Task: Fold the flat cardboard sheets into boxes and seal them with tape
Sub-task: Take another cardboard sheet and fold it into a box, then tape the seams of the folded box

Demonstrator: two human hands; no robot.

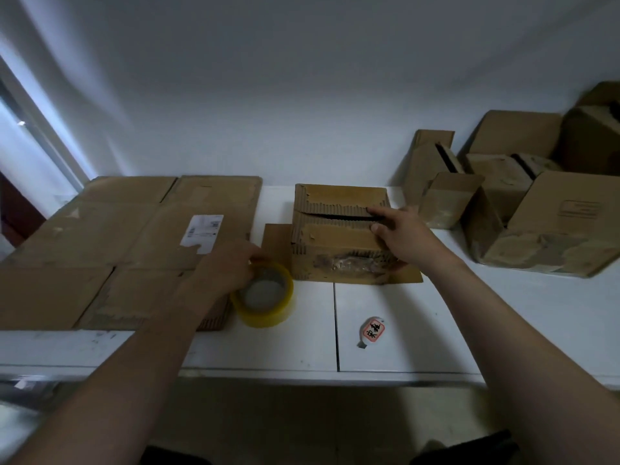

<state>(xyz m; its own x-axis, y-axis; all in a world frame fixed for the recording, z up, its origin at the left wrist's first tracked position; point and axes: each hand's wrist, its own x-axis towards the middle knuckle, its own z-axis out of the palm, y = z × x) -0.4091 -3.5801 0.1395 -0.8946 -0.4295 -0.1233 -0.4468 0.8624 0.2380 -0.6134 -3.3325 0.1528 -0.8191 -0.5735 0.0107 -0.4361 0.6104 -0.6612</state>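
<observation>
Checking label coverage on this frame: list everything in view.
table: 1, white, across the foreground
sheets: flat, count unclear, brown, left on table
label: 1, white, on top sheet
box: 1, brown, table centre, top flaps closed with a gap
tape roll: 1, yellow, left front of box
tag: 1, white and red, on table in front of box
other boxes: several, brown, back right of table
wall: white, behind table
left hand: grips tape roll
right hand: holds box's right end, index finger along the gap
</observation>
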